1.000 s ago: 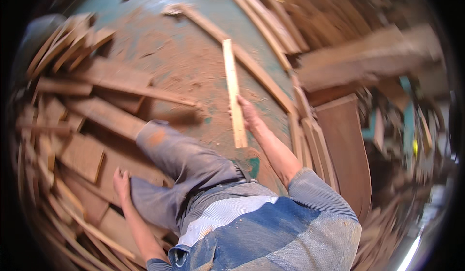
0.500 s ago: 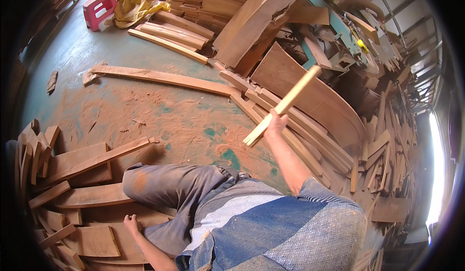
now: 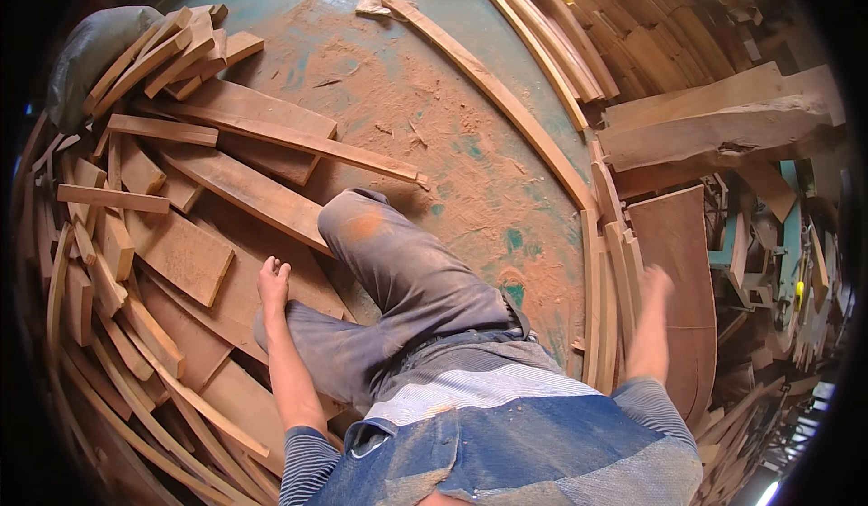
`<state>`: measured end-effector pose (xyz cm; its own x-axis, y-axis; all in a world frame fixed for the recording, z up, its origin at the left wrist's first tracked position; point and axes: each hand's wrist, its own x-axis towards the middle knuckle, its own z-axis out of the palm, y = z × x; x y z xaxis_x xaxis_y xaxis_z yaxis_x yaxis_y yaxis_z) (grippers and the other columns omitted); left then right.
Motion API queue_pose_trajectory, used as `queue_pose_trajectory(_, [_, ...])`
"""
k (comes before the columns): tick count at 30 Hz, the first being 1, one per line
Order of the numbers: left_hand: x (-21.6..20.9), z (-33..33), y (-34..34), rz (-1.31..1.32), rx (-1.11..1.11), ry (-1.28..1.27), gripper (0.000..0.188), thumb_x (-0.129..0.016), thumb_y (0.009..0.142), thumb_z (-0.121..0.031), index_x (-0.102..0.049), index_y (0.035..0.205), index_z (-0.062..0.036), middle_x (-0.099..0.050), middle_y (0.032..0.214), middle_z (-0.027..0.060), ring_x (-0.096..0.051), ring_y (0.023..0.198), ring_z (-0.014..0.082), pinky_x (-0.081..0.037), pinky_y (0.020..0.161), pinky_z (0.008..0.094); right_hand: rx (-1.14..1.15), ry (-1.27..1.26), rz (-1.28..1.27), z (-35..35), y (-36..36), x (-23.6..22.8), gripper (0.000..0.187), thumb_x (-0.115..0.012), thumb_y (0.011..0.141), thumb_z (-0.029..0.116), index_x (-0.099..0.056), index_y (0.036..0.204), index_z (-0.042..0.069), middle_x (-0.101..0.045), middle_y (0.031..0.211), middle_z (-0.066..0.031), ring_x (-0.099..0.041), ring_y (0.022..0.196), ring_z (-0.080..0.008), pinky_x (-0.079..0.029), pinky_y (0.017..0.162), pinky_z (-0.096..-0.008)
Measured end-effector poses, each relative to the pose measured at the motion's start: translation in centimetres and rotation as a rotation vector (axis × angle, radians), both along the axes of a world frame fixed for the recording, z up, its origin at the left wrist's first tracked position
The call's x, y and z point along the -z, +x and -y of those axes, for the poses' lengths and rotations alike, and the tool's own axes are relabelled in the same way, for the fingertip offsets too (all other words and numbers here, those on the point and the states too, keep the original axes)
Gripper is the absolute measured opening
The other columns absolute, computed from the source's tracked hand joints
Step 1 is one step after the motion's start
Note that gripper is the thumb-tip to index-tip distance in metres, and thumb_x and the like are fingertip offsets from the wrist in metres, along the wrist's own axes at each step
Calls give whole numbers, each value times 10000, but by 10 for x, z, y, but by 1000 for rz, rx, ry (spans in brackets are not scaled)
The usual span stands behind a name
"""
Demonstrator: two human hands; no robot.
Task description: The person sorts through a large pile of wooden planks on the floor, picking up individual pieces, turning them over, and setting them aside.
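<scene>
My left hand (image 3: 273, 282) hangs over the wooden boards to my left, beside my bent knee. Its fingers are curled in, and no object shows in them. Below it lies a wide flat board (image 3: 185, 255), with a long plank (image 3: 242, 189) behind. On the right, my right hand (image 3: 656, 287) is smeared by motion, so its fingers cannot be made out. It is in front of a large curved brown panel (image 3: 680, 253) and next to a row of long wooden strips (image 3: 592, 298). No strip can be seen in that hand.
Many cut wood pieces (image 3: 154, 348) pile up at left, by a grey sack (image 3: 99, 54). A long curved plank (image 3: 497, 90) crosses the sawdust-covered floor (image 3: 380, 99). Stacked timber (image 3: 660, 27), a thick beam (image 3: 714, 126) and green machinery (image 3: 787, 226) stand at right.
My view has turned left, showing more of the left pile. The pale wooden strip my right hand held is no longer visible in it; that hand has dropped toward the right-hand strips.
</scene>
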<state>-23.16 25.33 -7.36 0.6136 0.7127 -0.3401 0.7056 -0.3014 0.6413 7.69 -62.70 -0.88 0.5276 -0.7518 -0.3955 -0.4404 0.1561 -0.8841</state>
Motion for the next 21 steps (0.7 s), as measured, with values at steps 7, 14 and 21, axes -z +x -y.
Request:
queue_pose_trajectory(7, [-43, 53, -25, 110, -196, 232, 339, -637, 917, -160, -622, 1199, 29, -721, 1051, 185, -710, 976, 255, -534, 867, 355, -962, -96, -213, -260, 112, 88, 59, -689, 854, 109, -655, 851, 61, -562, 698, 3, -509, 562, -111, -399, 483, -308])
queue_pose_trajectory(14, [-75, 85, -53, -32, -349, 492, 374, -616, 966, -201, -604, 1267, 21, -667, 1198, 252, -642, 1128, 375, -490, 970, 435, -1260, -784, -339, -226, 234, 168, 503, -757, 743, 245, -656, 1147, -38, -718, 1059, -210, -686, 1012, -313, -526, 852, -437])
queue_pose_trajectory(21, [-94, 115, -103, -140, -456, 534, 360, -622, 966, -199, -609, 1251, 20, -651, 1201, 236, -608, 1144, 383, -470, 996, 435, -1339, -1057, -579, -223, 265, 148, 747, -786, 644, 313, -553, 1270, -19, -637, 1232, -289, -610, 1179, -430, -501, 1012, -494])
